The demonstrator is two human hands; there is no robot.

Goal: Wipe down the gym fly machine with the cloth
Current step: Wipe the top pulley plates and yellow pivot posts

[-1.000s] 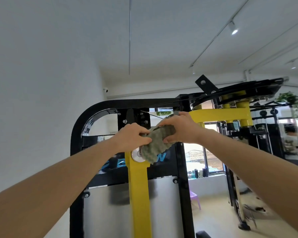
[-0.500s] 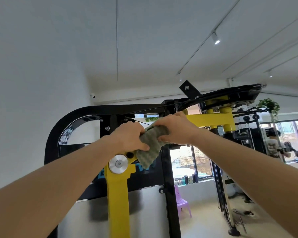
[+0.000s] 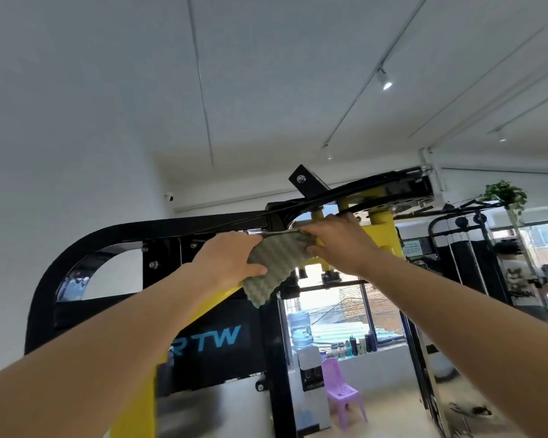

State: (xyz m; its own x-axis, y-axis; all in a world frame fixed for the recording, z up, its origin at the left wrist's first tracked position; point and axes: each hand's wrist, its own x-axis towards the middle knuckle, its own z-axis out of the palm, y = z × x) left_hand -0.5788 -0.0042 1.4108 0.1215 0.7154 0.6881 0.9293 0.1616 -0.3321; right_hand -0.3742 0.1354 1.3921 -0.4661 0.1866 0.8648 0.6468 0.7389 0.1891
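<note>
**Both hands at the top of the machine.** The cloth (image 3: 274, 267), grey-green and ridged, is held stretched between the two hands just below the black top bar (image 3: 171, 224) of the fly machine (image 3: 45, 298). One corner of it hangs down.

- **Grip:** The left hand (image 3: 231, 260) is clamped on the cloth's left edge, fingers curled over and thumb beneath. The right hand (image 3: 339, 245) is clamped on its right edge, against the yellow arm (image 3: 382, 235) under the bar's right end.
- **Change:** Compared with half a second earlier, the cloth has been carried up and to the right, closer under the bar. The silver disc seen below the hands is no longer shown. The grip of both hands is unchanged.
- **Background:** Well below and beyond the bar, a water bottle (image 3: 299, 330) and a purple chair (image 3: 342, 390) are seen by a window. A plant (image 3: 506, 194) is seen far beyond the bar's right end.
</note>
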